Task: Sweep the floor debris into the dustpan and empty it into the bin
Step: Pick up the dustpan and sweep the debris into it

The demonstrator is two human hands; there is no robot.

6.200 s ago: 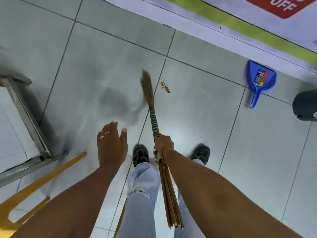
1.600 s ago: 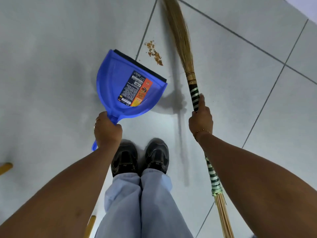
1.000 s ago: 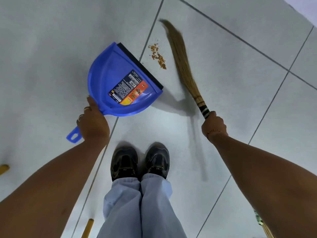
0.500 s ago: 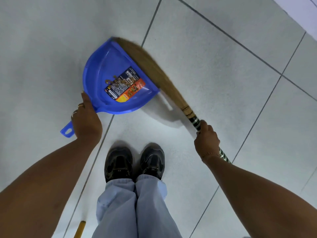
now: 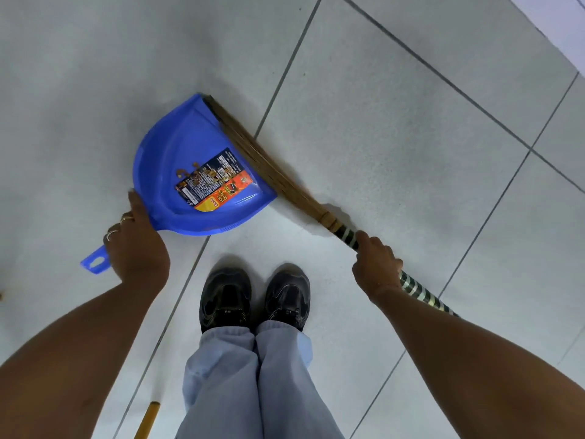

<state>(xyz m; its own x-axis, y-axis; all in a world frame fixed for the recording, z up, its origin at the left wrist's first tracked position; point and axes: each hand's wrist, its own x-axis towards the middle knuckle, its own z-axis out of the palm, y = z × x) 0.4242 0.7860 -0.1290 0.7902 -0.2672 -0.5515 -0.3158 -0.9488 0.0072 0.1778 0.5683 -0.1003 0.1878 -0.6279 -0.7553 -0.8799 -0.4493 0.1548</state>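
A blue dustpan (image 5: 171,160) with a printed label rests on the grey tiled floor, its open lip facing up and right. Brown debris crumbs (image 5: 190,175) lie inside it, on and beside the label. My left hand (image 5: 136,248) grips the dustpan's handle, whose end sticks out to the left. My right hand (image 5: 375,264) holds the green-and-white striped shaft of a stick broom (image 5: 278,182). The broom's brown bristles lie flat along the dustpan's lip. No bin is in view.
My two black shoes (image 5: 253,296) stand side by side just below the dustpan. A yellow stick end (image 5: 148,419) pokes in at the bottom edge. A pale strip (image 5: 560,23) borders the tiles at the top right corner.
The broom swept the debris leftward from the floor into the dustpan. Its bristles now rest steady along the lip. My left hand keeps the dustpan in the same spot.
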